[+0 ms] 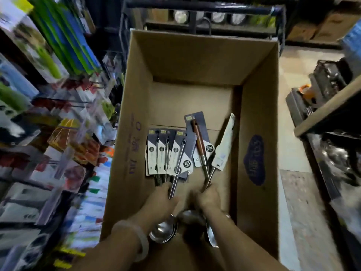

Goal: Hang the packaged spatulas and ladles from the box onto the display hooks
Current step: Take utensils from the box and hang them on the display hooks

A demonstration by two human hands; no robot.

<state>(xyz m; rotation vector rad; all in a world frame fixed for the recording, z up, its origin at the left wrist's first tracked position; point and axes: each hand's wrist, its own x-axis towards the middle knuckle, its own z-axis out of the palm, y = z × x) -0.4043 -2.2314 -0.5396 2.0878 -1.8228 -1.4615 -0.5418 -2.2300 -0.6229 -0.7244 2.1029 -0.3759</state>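
The ladles and spatulas are down in the bottom of the big brown box (pixel 195 61), right in front of my hands. Just past my left hand (pixel 160 200) lie three ladles with card tags (pixel 168 153), side by side, all with thin silver handles. Their shiny round bowls (pixel 164 231) sit under my left wrist, close to me. My left hand is reaching over these handles with the fingers bent down on them. I cannot tell if it has a firm hold on any of them.

My right hand (pixel 208 198) is closed around two thin metal handles. One goes up to the spatula with the brown wooden handle (pixel 197 137) on its dark card. The other goes up to a tool with a white card (pixel 224 145) that leans toward the right wall of the box. A flat silver blade (pixel 212 235) shows under my right arm.

Both my arms reach down into the box. I wear a pale bangle (pixel 140 243) on my left wrist.

To the left of my left hand, outside the box, is a display wall full of hanging packs (pixel 64 133) in many colors. It is blurry. Beyond the far end of the box stands a dark metal rack (pixel 205 8). To the right of my right hand is a wooden shelf edge (pixel 330 108) with dark things on it, and pale floor (pixel 293 153) between the shelf and the box.
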